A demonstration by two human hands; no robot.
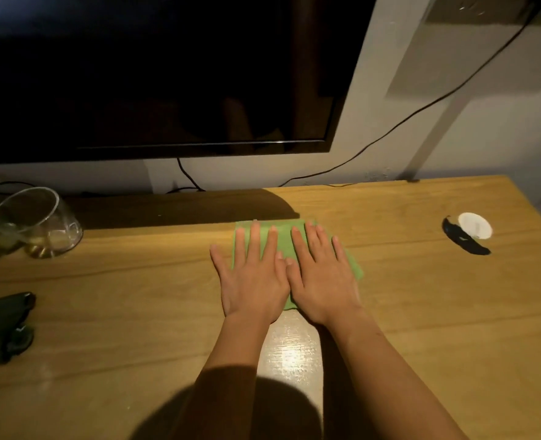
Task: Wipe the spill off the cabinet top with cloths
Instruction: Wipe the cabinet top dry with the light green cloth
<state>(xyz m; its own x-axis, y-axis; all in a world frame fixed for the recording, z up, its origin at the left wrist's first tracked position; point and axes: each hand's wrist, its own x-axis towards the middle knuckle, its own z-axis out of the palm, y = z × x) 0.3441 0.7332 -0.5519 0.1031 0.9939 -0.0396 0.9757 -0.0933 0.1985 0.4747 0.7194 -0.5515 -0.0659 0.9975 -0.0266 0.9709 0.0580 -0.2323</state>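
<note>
A clear glass bowl stands at the far left of the bench, its wide mouth slanting up. A few golden bits lie in its bottom; the light is too dim to tell what they are.

The green cloth lies flat near the middle of the bench, just in front of the shadow under the dark screen. Its far edge runs about level with the back edge of the bench, and its right side slants out toward the near right. The hands cover most of it, so I cannot tell its long axis.

Both hands lie palm down on the cloth, fingers straight, a little spread and pointing away toward the wall; neither grips anything. The left hand and the right hand lie side by side with the thumbs touching. The left hand's little finger and outer edge rest on bare wood past the cloth's left edge.

A pale glossy streak that looks wet runs on the wood between the forearms, from the wrists toward the near edge.

A crumpled black cloth lies at the near left, well apart from the green one. At the far right a white round disc touches a curved black thing. A black cable hangs along the wall behind
</note>
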